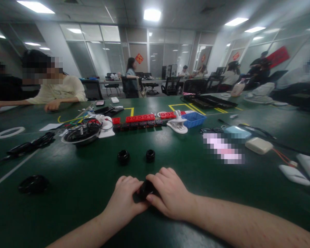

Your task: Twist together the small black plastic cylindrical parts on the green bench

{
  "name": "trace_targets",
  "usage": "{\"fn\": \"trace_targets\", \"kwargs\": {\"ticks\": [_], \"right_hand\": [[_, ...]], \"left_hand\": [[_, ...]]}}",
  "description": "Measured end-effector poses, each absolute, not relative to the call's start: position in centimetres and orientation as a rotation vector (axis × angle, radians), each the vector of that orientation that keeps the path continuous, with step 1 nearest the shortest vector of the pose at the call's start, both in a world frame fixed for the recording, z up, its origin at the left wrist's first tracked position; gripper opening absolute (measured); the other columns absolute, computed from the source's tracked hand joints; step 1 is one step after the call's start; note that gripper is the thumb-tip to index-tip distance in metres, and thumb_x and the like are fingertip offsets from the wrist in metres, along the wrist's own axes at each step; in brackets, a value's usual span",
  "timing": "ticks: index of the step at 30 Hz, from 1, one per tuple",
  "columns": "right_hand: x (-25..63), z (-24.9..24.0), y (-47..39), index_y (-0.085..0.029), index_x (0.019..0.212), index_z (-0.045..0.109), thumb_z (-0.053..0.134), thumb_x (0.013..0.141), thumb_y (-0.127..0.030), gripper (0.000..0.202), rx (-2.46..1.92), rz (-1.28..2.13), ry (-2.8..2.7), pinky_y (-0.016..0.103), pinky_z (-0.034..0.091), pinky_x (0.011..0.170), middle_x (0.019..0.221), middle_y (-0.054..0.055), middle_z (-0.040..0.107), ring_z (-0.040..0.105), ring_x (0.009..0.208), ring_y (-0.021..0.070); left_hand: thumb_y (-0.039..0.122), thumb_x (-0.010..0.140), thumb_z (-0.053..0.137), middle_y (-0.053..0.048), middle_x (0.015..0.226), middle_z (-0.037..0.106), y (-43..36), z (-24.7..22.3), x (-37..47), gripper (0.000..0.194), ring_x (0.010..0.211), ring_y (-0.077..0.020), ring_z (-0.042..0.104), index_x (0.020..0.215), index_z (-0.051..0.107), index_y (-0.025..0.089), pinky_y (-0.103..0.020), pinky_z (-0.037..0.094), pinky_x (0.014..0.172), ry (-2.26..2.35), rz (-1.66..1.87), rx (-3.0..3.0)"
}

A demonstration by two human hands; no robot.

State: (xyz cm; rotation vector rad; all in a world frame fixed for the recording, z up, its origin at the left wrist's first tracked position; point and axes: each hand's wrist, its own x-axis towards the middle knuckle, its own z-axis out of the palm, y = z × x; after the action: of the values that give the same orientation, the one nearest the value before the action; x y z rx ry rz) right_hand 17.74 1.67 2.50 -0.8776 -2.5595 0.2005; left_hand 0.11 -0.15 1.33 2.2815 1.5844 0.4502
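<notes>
Head: left hand (126, 195) and right hand (170, 194), grip snug around hollow round black piece (146, 189)

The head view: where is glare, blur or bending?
Head view: white rectangular ceiling lights glow harshly, the glossy green tabletop carries pale glare, outer edges stretch and smear; the black round part between left hand and right hand shows little detail.

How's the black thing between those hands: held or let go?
Held: left grip and right grip curl around the black thing. Can't tell if it touches the table.
</notes>
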Motion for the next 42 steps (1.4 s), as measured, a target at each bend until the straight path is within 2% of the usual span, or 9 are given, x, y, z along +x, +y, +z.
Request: {"fn": "trace_targets", "kwargs": {"ticks": [15,31,42], "right_hand": [[17.60,2.52,1.53,-0.011,0.111,0.048,0.042,0.082,-0.048,0.047,-0.890,0.261,-2.566,0.036,0.033,0.071,0.090,0.009,0.056,0.043,0.079,0.0210],[17.59,2.15,1.53,-0.013,0.111,0.048,0.044,0.081,-0.045,0.044,-0.813,0.397,-2.484,0.036,0.034,0.073,0.095,0.009,0.058,0.044,0.082,0.0209],[17.39,2.57,1.59,-0.016,0.101,0.053,0.047,0.081,-0.043,0.034,-0.822,0.436,-2.540,0.033,0.033,0.071,0.091,0.006,0.057,0.042,0.080,0.0195]], "left_hand": [[0.033,0.063,0.060,0.003,0.065,0.051,-0.25,1.09,0.23,0.018,0.067,-0.0165,0.046,0.060,0.049,0.018,-0.034,0.033,0.071,1.554,0.450,2.311],[0.032,0.064,0.062,0.001,0.069,0.054,-0.26,1.16,0.15,0.017,0.070,-0.0178,0.048,0.064,0.052,0.018,-0.035,0.033,0.073,1.519,0.449,2.288],[0.033,0.064,0.061,0.001,0.068,0.052,-0.31,1.25,0.26,0.019,0.070,-0.0186,0.048,0.062,0.050,0.017,-0.035,0.034,0.073,1.539,0.429,2.268]]}}
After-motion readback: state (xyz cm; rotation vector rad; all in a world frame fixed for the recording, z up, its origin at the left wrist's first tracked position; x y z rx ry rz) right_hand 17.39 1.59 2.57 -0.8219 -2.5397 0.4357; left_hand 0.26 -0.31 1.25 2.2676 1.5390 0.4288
